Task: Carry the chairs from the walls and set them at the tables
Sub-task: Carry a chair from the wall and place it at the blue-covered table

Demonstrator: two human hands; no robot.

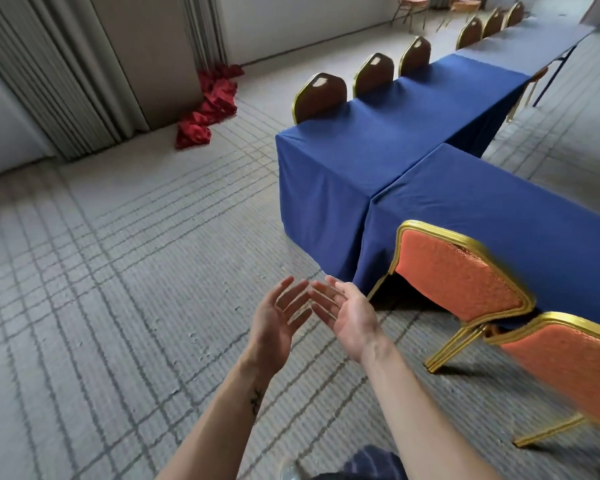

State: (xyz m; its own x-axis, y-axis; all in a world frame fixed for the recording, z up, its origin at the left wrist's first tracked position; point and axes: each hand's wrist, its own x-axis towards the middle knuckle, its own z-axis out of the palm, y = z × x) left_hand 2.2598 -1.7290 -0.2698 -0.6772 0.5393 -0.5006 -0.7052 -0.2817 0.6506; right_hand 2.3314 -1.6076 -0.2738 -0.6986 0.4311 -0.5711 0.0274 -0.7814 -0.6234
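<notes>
Hotel banquet or conference hall. Long tables [378, 150] draped in blue cloths run from near right to far right, lined with gold-framed banquet chairs [458, 275]. Grid-patterned carpet [118, 271]. Folding partition [49, 81] far left, red cloths [208, 105] heaped beside it.

No writing can be read.
The three nearest brown chair backs [321, 98] at the far side of the blue table [378, 140] each carry a pale patch [321, 83] near the top, possibly a label, but too small and blurred to make out. A small dark mark [256, 400] sits on the left forearm [229, 424]; no letter or number can be made out in it.
</notes>
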